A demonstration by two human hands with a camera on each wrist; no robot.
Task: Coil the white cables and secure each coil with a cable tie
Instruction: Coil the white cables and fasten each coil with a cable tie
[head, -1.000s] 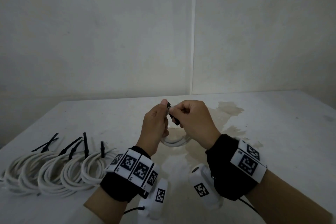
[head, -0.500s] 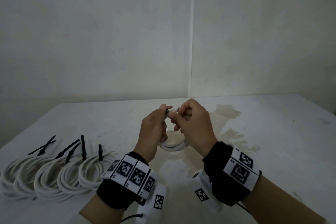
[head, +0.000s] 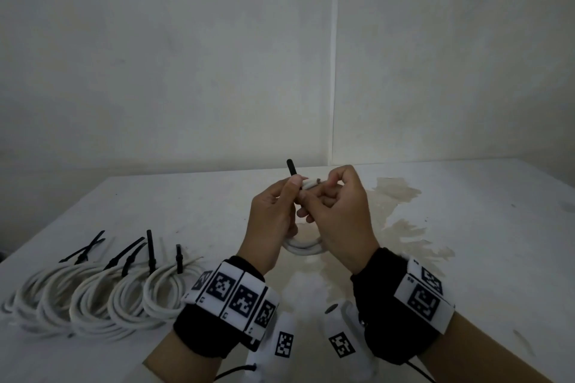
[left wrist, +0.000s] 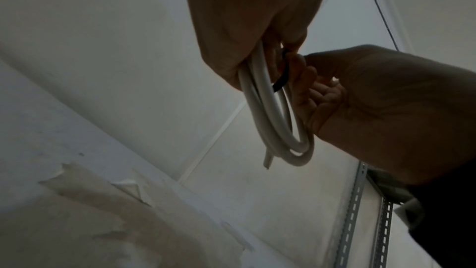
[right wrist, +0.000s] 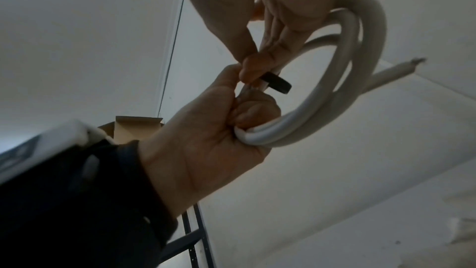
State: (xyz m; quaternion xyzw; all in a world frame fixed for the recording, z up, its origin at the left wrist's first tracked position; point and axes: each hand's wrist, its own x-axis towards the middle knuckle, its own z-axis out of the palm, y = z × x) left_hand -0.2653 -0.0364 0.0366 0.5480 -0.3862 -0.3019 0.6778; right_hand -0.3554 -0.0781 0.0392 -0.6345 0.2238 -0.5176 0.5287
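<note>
Both hands hold a small white cable coil (head: 303, 247) above the table (head: 466, 258). My left hand (head: 294, 193) curls its fingers round the coil (right wrist: 347, 78), and its thumb lies against a black cable tie (head: 291, 166) whose tail stands up above it. My right hand (head: 314, 196) pinches the tie (right wrist: 278, 84) where it wraps the strands. In the left wrist view the tie (left wrist: 279, 83) shows as a dark band beside the coil (left wrist: 273, 119). A cut cable end (right wrist: 401, 68) sticks out to the side. How the tie's head stands is hidden.
Several white coils (head: 93, 295) bound with black ties (head: 151, 250) lie in a row on the table's left side. A pale stain (head: 398, 196) marks the table beyond my right hand. A wall stands behind the far edge.
The tie's black tail has come up above my left thumb, where only a short piece showed before. Both hands stay together on the coil.
</note>
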